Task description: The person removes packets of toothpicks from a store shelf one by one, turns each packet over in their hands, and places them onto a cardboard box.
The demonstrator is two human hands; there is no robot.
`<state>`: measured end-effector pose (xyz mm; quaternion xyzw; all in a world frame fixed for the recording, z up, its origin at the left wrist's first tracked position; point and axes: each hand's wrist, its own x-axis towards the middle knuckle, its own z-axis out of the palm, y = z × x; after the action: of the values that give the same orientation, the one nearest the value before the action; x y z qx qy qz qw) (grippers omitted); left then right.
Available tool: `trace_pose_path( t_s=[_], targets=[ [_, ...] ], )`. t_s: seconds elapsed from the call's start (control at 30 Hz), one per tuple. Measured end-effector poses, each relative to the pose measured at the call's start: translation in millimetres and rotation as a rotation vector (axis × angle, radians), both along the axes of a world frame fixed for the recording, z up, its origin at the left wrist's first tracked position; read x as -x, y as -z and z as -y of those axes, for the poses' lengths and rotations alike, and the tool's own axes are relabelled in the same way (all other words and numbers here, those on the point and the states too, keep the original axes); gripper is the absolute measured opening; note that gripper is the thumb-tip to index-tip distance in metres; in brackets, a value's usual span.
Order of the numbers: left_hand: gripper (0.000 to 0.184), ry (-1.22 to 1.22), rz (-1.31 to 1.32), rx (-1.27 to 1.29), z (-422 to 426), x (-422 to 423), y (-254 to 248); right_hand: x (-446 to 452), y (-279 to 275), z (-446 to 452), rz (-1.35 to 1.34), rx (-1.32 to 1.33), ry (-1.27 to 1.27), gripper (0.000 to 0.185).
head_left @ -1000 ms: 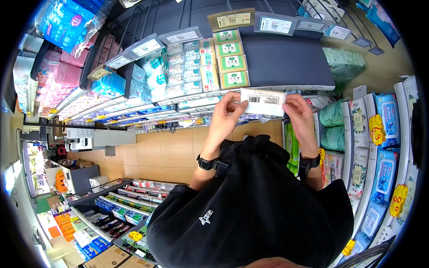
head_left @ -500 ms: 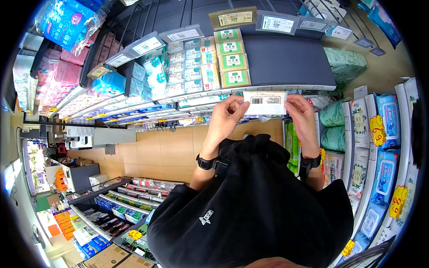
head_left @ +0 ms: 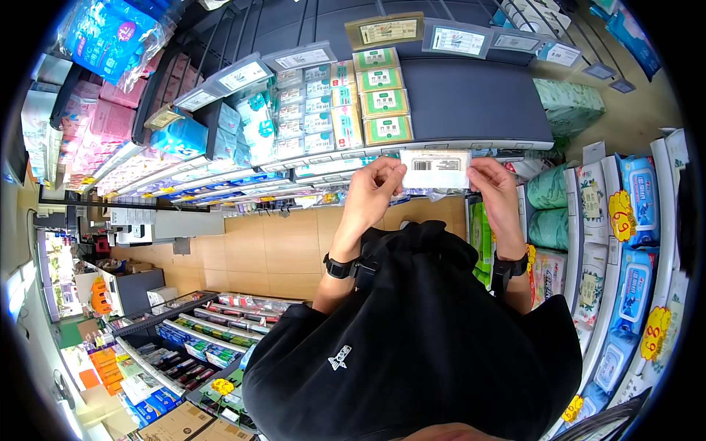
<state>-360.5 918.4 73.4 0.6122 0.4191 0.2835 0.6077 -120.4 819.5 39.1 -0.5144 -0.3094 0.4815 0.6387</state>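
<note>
A small white packet [head_left: 435,177] with a printed label and barcode faces me in front of the shelf edge. My left hand [head_left: 376,192] pinches its left end between thumb and curled fingers. At the opposite end, the fingers of my right hand [head_left: 496,187] grip the packet's right edge. Just beyond it, green-and-yellow packs [head_left: 387,129] stand in a column on the shelf. To their left are rows of small white and blue packs [head_left: 318,121].
A dark shelf board [head_left: 471,103] spans the front, with price tags [head_left: 456,38] hanging on hooks above. Blue wipe packs [head_left: 638,198] fill the right-hand shelves. Pink packs [head_left: 110,128] are at left. Behind my left arm lie the tiled floor [head_left: 243,246] and another stocked rack [head_left: 198,338].
Both hands keep hold of the packet in nearly the same place. The packet looks very slightly shifted or tilted; the shelves look the same.
</note>
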Motion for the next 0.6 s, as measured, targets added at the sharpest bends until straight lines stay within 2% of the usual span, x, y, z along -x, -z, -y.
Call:
trace_pose_path(
  t_s=[0.43,0.6],
  targets=[
    [0.021,-0.015,0.067,-0.016,-1,2,6,7,0,3,0.131,-0.029,0.075,0.016],
    [0.024,-0.024,0.139,-0.003,0,2,5,7,-8,5,0.069,-0.076,0.070,0.017]
  ],
)
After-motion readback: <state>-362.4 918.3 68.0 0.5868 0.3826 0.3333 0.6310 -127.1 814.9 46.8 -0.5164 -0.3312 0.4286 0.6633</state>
